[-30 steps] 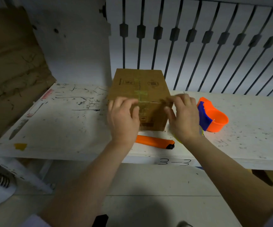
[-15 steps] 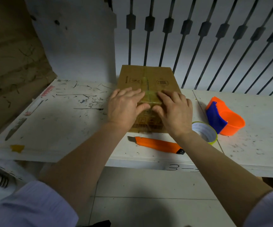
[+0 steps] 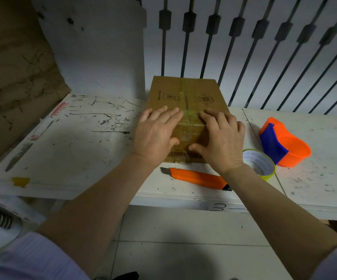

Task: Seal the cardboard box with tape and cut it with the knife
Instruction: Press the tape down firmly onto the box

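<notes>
A brown cardboard box point(image 3: 185, 93) stands on the white table point(image 3: 78, 142), with a strip of clear yellowish tape point(image 3: 190, 122) over its centre seam and down the near face. My left hand point(image 3: 155, 136) and my right hand point(image 3: 220, 140) lie flat on the box's near top edge, either side of the tape, fingers spread, thumbs on the front face. An orange utility knife point(image 3: 196, 176) with its blade out lies on the table just in front of the box. A yellow-green tape roll point(image 3: 260, 164) sits right of my right wrist.
An orange and blue tape dispenser point(image 3: 285, 144) lies right of the roll. A big cardboard sheet point(image 3: 16, 77) leans at the left. Dark railing bars point(image 3: 244, 47) stand behind the table. The table's front edge point(image 3: 183, 201) is close, with tiled floor below it.
Both hands have slid from the box's near front face up onto its top near edge beside the tape. The view has tilted down, so the tape roll has come into sight.
</notes>
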`<act>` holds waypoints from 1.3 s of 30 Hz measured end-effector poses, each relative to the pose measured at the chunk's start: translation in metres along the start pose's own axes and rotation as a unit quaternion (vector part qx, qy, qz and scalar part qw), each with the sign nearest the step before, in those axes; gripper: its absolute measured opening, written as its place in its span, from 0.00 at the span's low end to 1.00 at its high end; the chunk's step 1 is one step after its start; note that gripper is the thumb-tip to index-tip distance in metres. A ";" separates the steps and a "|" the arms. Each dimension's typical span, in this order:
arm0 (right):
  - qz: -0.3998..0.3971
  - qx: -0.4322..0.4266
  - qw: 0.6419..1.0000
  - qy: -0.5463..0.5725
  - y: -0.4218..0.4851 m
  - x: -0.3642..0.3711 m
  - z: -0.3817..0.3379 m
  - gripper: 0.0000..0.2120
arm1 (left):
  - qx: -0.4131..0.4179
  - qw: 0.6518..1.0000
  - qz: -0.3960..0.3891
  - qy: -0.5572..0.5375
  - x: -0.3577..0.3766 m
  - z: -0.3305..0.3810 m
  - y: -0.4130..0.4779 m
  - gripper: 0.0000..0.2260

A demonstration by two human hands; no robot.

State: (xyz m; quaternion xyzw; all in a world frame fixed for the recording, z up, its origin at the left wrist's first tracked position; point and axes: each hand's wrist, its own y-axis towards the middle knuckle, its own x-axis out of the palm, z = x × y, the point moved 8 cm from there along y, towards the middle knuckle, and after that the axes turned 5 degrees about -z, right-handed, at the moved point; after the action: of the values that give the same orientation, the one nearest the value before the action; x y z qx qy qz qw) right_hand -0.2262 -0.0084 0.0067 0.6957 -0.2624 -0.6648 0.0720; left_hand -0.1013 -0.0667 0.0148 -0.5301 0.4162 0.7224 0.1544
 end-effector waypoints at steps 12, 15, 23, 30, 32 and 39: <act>0.010 0.040 0.999 -0.029 0.002 0.001 -0.008 0.39 | -0.005 0.999 -0.048 -0.015 0.002 -0.005 -0.001 0.37; -0.002 0.019 0.999 -0.031 0.002 0.002 -0.006 0.41 | -0.008 0.999 -0.038 -0.024 0.001 -0.005 -0.002 0.37; 0.044 0.022 0.999 0.014 0.002 -0.002 -0.002 0.23 | -0.070 0.997 0.043 -0.004 0.001 0.001 0.004 0.31; 0.040 -0.024 0.999 -0.022 -0.002 -0.003 -0.004 0.28 | -0.053 0.998 0.034 0.023 0.003 0.003 0.001 0.31; 0.021 -0.027 0.999 -0.017 -0.003 -0.002 -0.003 0.31 | -0.040 0.999 0.011 0.030 0.005 0.002 -0.001 0.32; 0.006 0.025 1.000 -0.010 0.000 -0.002 -0.005 0.35 | -0.020 0.999 -0.028 -0.013 0.004 -0.003 -0.002 0.34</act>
State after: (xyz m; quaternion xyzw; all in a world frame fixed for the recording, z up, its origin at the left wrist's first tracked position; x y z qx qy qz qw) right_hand -0.2209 -0.0088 0.0090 0.6894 -0.2838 -0.6642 0.0555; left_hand -0.0996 -0.0689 0.0106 -0.5350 0.3842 0.7331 0.1697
